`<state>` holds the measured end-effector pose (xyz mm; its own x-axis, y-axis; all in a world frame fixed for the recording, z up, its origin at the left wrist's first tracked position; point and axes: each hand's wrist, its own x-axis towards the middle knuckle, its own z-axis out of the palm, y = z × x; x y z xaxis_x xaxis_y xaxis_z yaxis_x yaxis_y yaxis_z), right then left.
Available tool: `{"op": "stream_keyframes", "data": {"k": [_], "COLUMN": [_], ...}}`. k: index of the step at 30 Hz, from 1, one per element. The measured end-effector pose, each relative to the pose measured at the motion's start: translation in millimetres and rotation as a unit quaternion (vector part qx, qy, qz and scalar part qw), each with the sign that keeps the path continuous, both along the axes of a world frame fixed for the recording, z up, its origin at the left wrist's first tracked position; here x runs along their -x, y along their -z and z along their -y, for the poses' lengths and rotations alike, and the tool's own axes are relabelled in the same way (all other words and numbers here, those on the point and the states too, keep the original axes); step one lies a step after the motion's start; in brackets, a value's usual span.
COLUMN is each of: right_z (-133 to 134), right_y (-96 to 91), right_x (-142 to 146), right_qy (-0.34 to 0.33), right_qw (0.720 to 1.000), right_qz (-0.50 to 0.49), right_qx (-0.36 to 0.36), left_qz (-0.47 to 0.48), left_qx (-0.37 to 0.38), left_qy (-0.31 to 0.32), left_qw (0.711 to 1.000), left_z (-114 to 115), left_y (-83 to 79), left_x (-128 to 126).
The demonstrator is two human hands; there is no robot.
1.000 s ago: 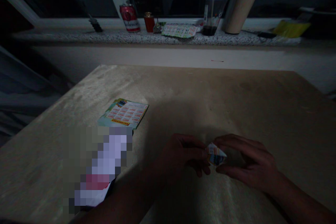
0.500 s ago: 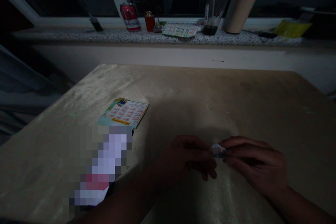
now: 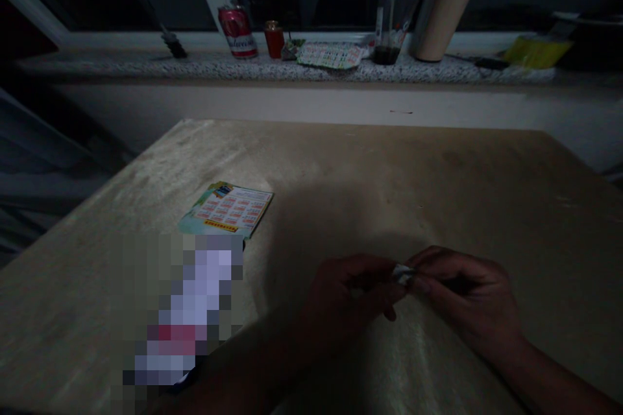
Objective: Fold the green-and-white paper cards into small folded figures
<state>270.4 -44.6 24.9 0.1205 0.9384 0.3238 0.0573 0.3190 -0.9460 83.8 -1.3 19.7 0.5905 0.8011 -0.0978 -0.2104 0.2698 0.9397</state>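
Observation:
Both hands meet low over a wooden table (image 3: 389,168) in dim light. My left hand (image 3: 348,298) and my right hand (image 3: 467,301) pinch a small folded piece of printed paper (image 3: 402,274) between their fingertips. Only a small white edge of the paper shows; the rest is hidden by the fingers. A printed colourful card (image 3: 228,209) lies flat on the table to the left of my hands.
A blurred-out object (image 3: 187,311) lies at the table's near left. On the stone window ledge (image 3: 146,66) behind stand a red can (image 3: 237,31), a small red jar (image 3: 274,40), printed sheets (image 3: 332,55), a lidded cup (image 3: 394,19) and a cardboard tube (image 3: 445,3).
The paper showed as a wider folded shape between my hands; now it is squeezed smaller and mostly hidden by the fingertips, which have closed together and risen slightly.

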Motion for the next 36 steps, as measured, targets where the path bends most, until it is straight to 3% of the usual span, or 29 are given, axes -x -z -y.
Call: {"op": "stream_keyframes", "data": {"k": [9,15,20,25,36], "right_z": [-1,-2,0,0,3], "right_y": [-4.4,0.2,-2.1,-0.6,14.3], "right_x": [0,-4,-8,-8,-11], "right_qy": [-0.036,-0.066,-0.101,-0.095,-0.161], "right_qw": [0.998,0.99,0.992,0.985,0.974], "right_qz": [-0.032,-0.087,0.023,0.141,0.158], "right_qx": [0.027,0.084,0.072,0.026,0.03], "left_qz": [0.001,0.022,-0.002,0.01,0.018], "left_qx": [0.013,0.033,0.018,0.034,0.042], "left_qy": [0.01,0.006,0.008,0.015,0.052], "left_qw": [1.0,0.999,1.0,0.999,0.998], "left_z": [-3,-5,-6,-7,-9], "left_y": [-12.5,-14.6,-12.5,-10.9,-3.7], "left_x": [2,1,4,4,8]}}
